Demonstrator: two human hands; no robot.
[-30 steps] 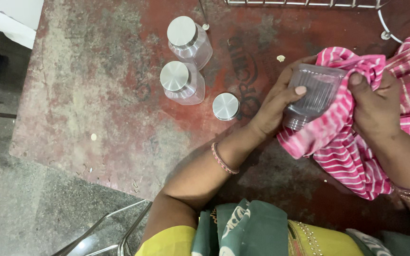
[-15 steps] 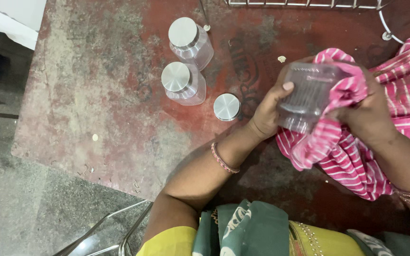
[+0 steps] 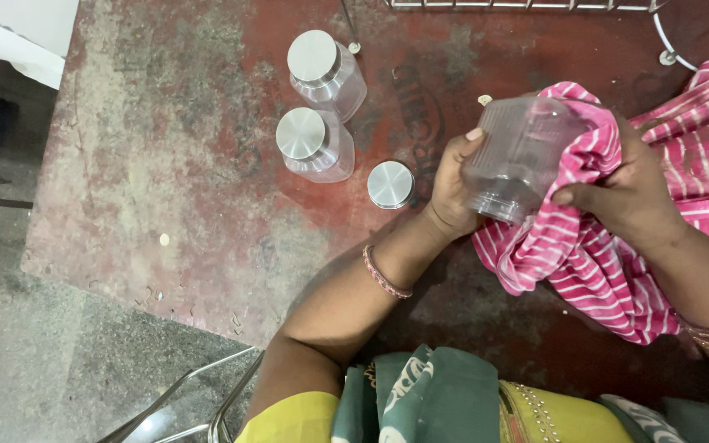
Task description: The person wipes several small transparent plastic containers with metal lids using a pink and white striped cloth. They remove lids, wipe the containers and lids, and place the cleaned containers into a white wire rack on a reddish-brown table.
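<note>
In the head view, your left hand [image 3: 451, 184] grips a clear ribbed plastic jar [image 3: 519, 156], lidless, right of centre in the frame. Against the picture from a second ago, the jar has turned in your grasp: its open mouth now tips toward the lower part of the frame and its base points up. Your right hand [image 3: 629, 193] is closed on the pink striped cloth [image 3: 609, 262], which has slid round the jar's right side, so the wiping seems to be working its way around the wall.

The loose steel lid [image 3: 391, 184] lies flat, just left of your left hand. Two lidded jars [image 3: 315, 143] stand upper centre, close together.

The surface is a worn red floor [image 3: 166, 164], scuffed grey in patches, with crumbs. A wire rack [image 3: 535, 5] edges the top, and grey stone flooring [image 3: 59, 361] fills the lower left.
</note>
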